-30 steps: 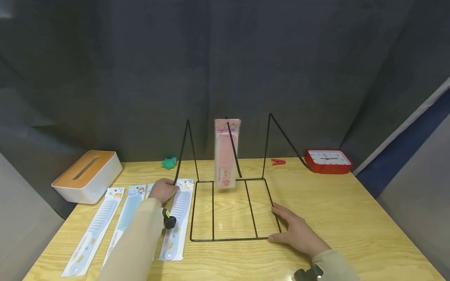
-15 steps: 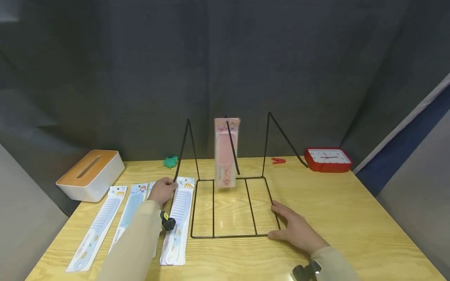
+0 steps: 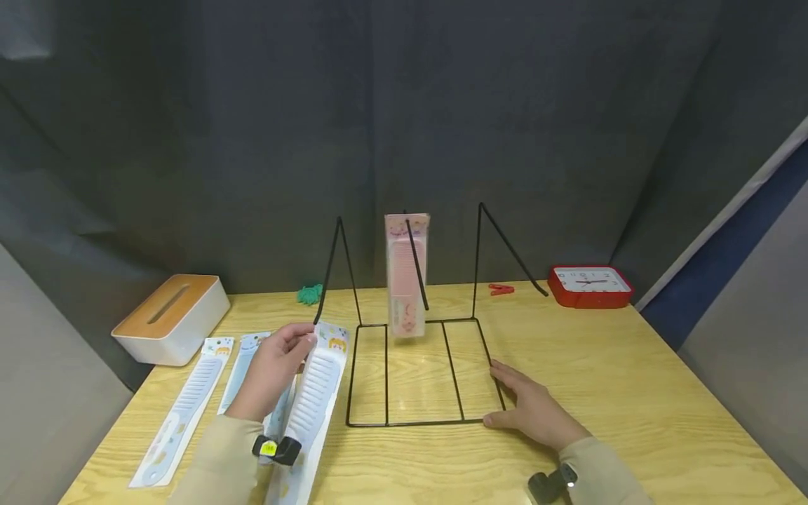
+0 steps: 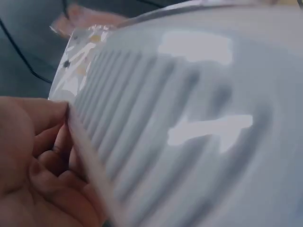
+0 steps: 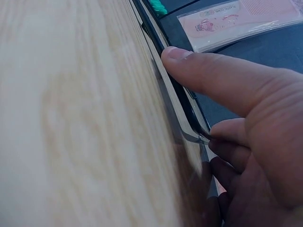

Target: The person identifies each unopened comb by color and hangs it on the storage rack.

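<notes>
- On the rack (image 3: 453, 372), a pink comb (image 3: 401, 280) hangs from the middle hook (image 3: 416, 261); that one looks done.
- Left hand (image 3: 273, 365) pinches a pale comb (image 3: 318, 386) near its top, not yet hung.
- Right hand (image 3: 533, 407), fingers spread, touches the rack's near right corner.
- Other combs (image 3: 181, 410) lie leftward on the tabletop (image 3: 631, 421), seemingly still to do.
</notes>
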`<move>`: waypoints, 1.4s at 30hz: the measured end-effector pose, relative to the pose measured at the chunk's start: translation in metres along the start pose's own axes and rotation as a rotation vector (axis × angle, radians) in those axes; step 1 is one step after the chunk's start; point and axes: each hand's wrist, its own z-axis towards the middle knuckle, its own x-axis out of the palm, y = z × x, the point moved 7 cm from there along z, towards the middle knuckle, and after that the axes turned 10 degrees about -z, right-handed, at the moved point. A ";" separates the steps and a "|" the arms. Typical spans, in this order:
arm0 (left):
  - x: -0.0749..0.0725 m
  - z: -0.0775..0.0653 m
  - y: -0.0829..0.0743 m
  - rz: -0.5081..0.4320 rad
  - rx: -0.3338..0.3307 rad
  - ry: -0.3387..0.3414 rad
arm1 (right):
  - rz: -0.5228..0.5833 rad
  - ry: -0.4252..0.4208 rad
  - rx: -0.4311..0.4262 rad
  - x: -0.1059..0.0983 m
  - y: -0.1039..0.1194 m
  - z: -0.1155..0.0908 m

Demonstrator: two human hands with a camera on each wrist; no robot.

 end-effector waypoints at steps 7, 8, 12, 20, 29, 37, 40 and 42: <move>0.000 -0.045 -0.053 -0.122 0.257 -0.038 | 0.006 0.008 0.020 0.000 -0.003 0.000; 0.000 -0.050 -0.060 -0.133 0.298 -0.046 | 0.005 0.009 0.013 0.000 -0.002 0.000; 0.001 -0.071 -0.084 -0.198 0.459 -0.088 | 0.016 0.011 0.012 0.000 -0.001 -0.001; 0.006 -0.091 -0.107 -0.476 0.689 -0.157 | 0.026 0.009 0.020 0.000 -0.002 -0.001; 0.009 -0.086 -0.109 -0.472 0.632 -0.233 | 0.027 0.011 0.033 0.000 0.000 0.000; 0.006 -0.083 -0.103 -0.443 0.604 -0.292 | 0.023 0.010 0.036 0.000 0.000 0.001; 0.005 -0.081 -0.101 -0.410 0.599 -0.313 | 0.026 0.014 0.039 0.001 0.000 0.001; 0.005 -0.077 -0.100 -0.388 0.619 -0.318 | 0.027 0.015 0.041 0.001 0.000 0.001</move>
